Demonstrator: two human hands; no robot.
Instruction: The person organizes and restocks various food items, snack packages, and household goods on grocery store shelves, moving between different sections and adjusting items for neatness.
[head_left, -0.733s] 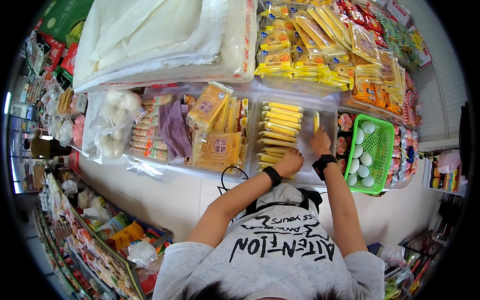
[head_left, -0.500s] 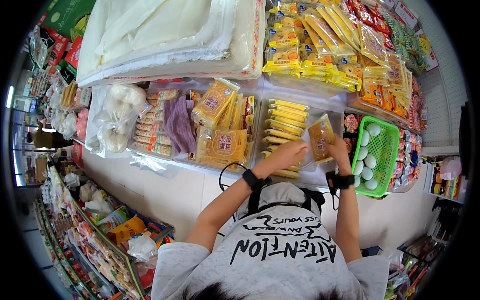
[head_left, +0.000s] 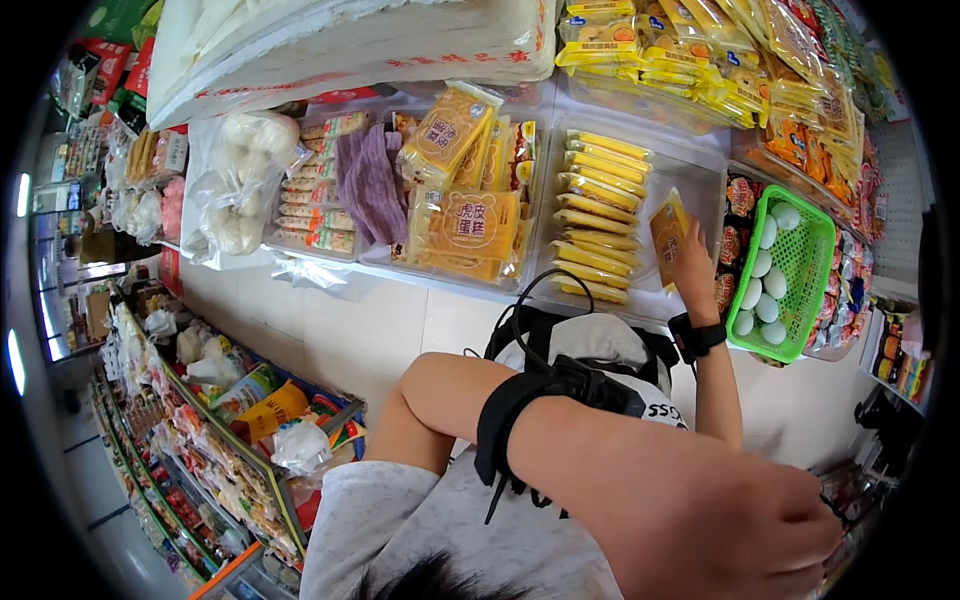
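Observation:
My right hand (head_left: 692,262) is closed on the edge of a single wrapped cake (head_left: 668,238), flat and golden brown in clear film. The cake leans inside a grey plastic tray (head_left: 690,165), right of a long row of wrapped cakes (head_left: 605,215) standing on edge. My left hand (head_left: 760,520) is raised close to the camera, across my chest at the lower right. Its fingers look curled, and anything inside them is hidden. Both wrists carry black straps with small devices.
A green basket (head_left: 815,270) of pale eggs stands right of the tray. To the left lie larger cake packs (head_left: 470,225), a purple cloth (head_left: 370,185) and bagged white buns (head_left: 240,190). Behind is a white foam box (head_left: 400,60). Stocked shelves (head_left: 210,430) stand at lower left.
My left hand has left the tray, swinging back and right towards the camera. My right hand stays at the wrapped cake, which now leans more. The whole view has shifted slightly.

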